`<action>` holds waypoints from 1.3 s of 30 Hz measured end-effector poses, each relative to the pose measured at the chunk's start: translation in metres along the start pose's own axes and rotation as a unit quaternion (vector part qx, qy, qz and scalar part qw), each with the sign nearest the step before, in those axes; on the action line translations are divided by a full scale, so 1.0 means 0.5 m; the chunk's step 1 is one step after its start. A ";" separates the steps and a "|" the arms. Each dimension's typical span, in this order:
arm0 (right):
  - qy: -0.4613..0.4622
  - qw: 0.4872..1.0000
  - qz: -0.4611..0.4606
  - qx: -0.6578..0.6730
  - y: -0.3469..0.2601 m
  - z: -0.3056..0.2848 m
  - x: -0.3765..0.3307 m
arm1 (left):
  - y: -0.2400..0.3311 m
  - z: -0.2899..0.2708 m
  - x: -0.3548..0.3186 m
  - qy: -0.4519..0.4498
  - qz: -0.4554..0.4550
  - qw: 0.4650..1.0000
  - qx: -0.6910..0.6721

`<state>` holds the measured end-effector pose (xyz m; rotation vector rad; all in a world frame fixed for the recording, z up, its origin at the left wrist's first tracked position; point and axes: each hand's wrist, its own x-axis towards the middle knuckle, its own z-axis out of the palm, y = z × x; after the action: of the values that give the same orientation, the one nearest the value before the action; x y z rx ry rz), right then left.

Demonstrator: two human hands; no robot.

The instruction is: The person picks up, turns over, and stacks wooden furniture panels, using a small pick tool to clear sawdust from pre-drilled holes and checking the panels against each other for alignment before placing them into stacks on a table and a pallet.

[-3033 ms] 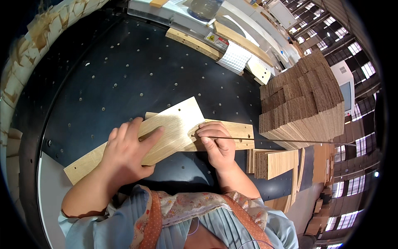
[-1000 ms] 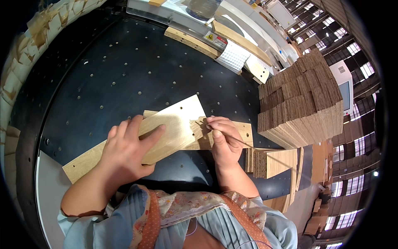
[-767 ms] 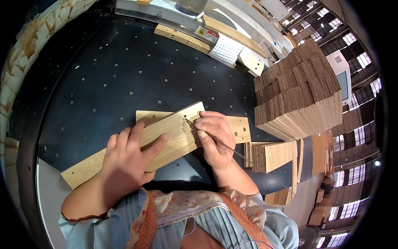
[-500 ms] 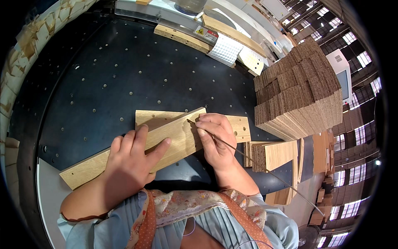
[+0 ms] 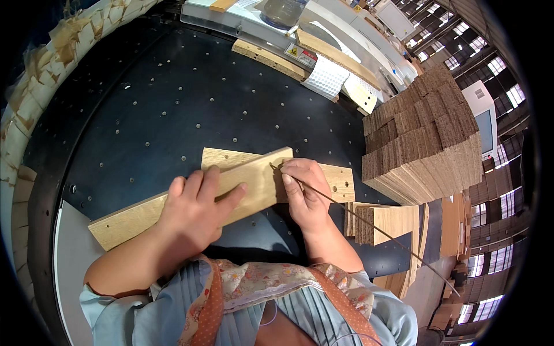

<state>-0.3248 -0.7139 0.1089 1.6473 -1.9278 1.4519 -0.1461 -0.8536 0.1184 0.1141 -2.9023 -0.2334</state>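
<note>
On the dark perforated table [image 5: 173, 104], left hand [image 5: 193, 210] lies spread, pressing the long plank [image 5: 254, 181] flat; its long axis runs lower-left to upper-right. Right hand [image 5: 303, 190], nearer the plank's right end, pinches a thin rod [image 5: 375, 228] there, trailing rightward.

long board [image 5: 173, 199] being held down on drilled panel [image 5: 337, 181] by left hand [image 5: 193, 210] | right hand [image 5: 303, 193] being kept at its right end | stacked panels [image 5: 424, 138] being kept farther right on worktable [image 5: 156, 98]
</note>
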 end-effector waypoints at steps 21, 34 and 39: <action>0.066 0.994 -0.021 0.080 -0.009 -0.001 -0.004 | 0.024 -0.009 -0.040 0.058 -0.053 0.997 0.018; 0.074 0.966 -0.016 0.248 -0.017 0.015 -0.030 | 0.060 -0.047 -0.148 0.150 -0.113 0.979 0.073; 0.047 0.961 -0.021 0.273 -0.035 0.018 -0.034 | 0.095 -0.066 -0.183 0.166 -0.137 0.975 0.057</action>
<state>-0.3003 -0.7080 0.1020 1.7633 -1.5089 2.1382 -0.0525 -0.8030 0.1382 0.5237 -2.5581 -0.0829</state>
